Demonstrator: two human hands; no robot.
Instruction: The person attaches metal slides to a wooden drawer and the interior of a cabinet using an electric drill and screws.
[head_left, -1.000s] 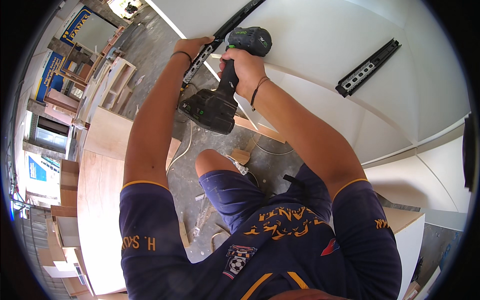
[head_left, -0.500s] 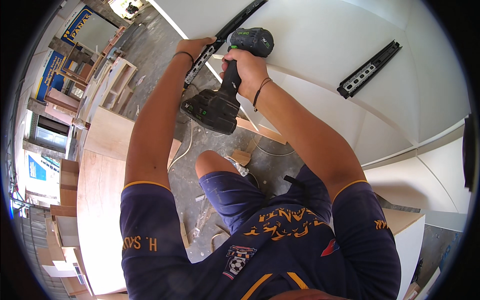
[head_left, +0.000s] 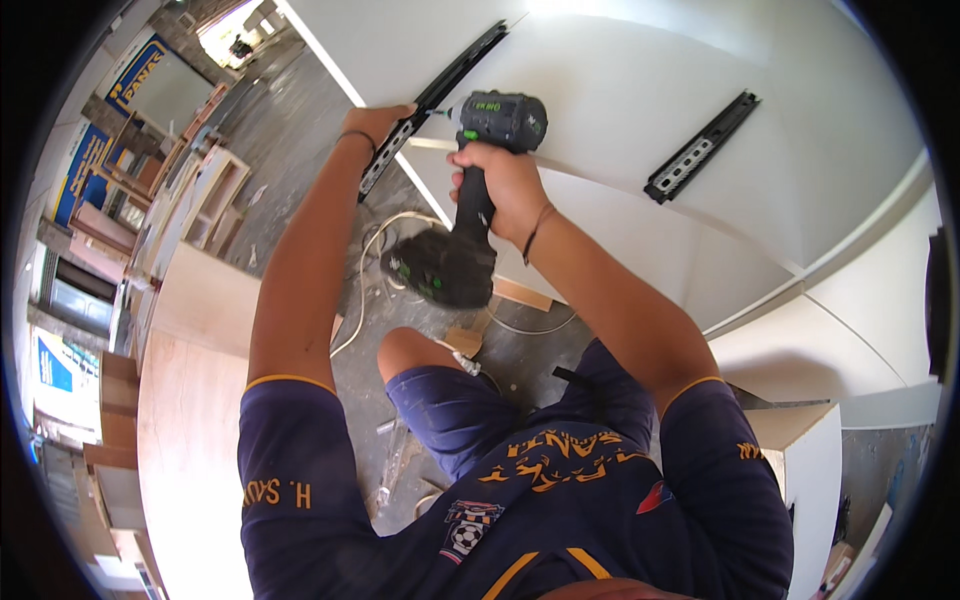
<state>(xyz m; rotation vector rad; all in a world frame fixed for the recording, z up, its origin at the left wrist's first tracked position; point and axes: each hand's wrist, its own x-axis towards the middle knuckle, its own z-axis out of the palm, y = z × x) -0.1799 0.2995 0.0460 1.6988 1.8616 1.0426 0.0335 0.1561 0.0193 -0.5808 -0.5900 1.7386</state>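
My right hand [head_left: 508, 188] is wrapped round the handle of a black cordless drill [head_left: 500, 120] with green marks. The drill's nose points left, and its short bit meets, or nearly meets, a black drawer slide [head_left: 462, 66]. That slide lies slantwise on a white panel [head_left: 600, 60], its lower end reaching out past the panel's edge. At the edge my left hand [head_left: 378, 122] grips the slide, thumb stretched along it close to the bit; its other fingers are mostly hidden. Further right, a second drawer slide [head_left: 703, 148] lies on the white board, apart from both hands.
A pale cable [head_left: 372, 250] curls over the grey floor [head_left: 300, 115] beneath my arms. Wood offcuts [head_left: 463, 340] lie near my knee. At left stand a plywood board [head_left: 190, 380] and wooden frames [head_left: 215, 200]. A white box-like piece [head_left: 812, 460] stands at lower right.
The drill has turned slightly, so its bit now shows at the slide and its battery end sits lower. The whole scene has shifted a little left in view. Both hands keep their hold.
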